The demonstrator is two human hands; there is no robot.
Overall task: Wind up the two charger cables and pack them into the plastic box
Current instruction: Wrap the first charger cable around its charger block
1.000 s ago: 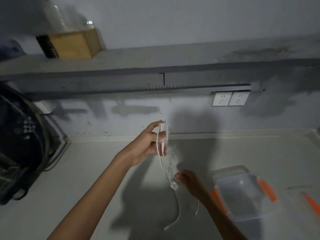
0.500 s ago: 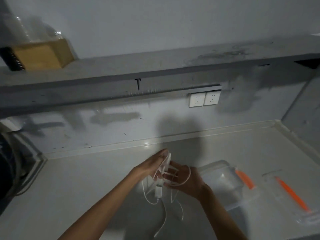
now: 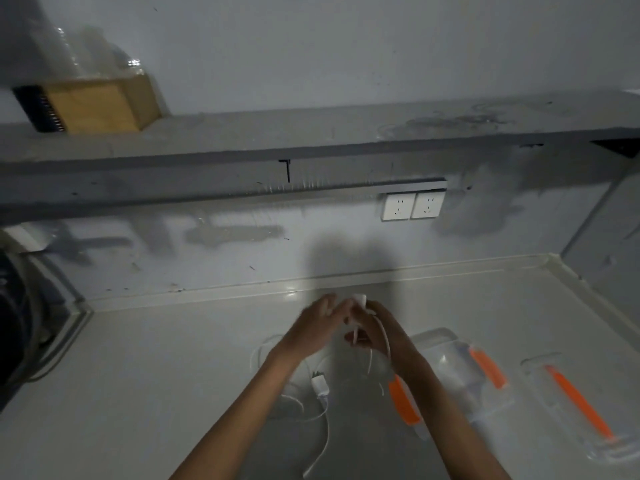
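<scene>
Both hands meet over the middle of the counter. My left hand (image 3: 317,329) and my right hand (image 3: 375,332) grip one white charger (image 3: 360,299), its plug block poking up between the fingers. Its thin white cable (image 3: 385,339) loops over the back of my right hand. A second white charger (image 3: 319,385) lies on the counter below my left wrist, its cable trailing loose toward me. The clear plastic box (image 3: 460,368) with orange clips stands open just right of my right forearm.
The box's clear lid (image 3: 581,407) with an orange clip lies at the far right. Two wall sockets (image 3: 414,206) sit under a grey shelf that carries a wooden box (image 3: 98,103). A dark appliance (image 3: 14,317) fills the left edge. The counter (image 3: 156,375) meets walls behind and right.
The hands dropped from chest height toward the counter and came together. More cable is now wrapped around my right hand. The view shifted right, bringing the lid into sight.
</scene>
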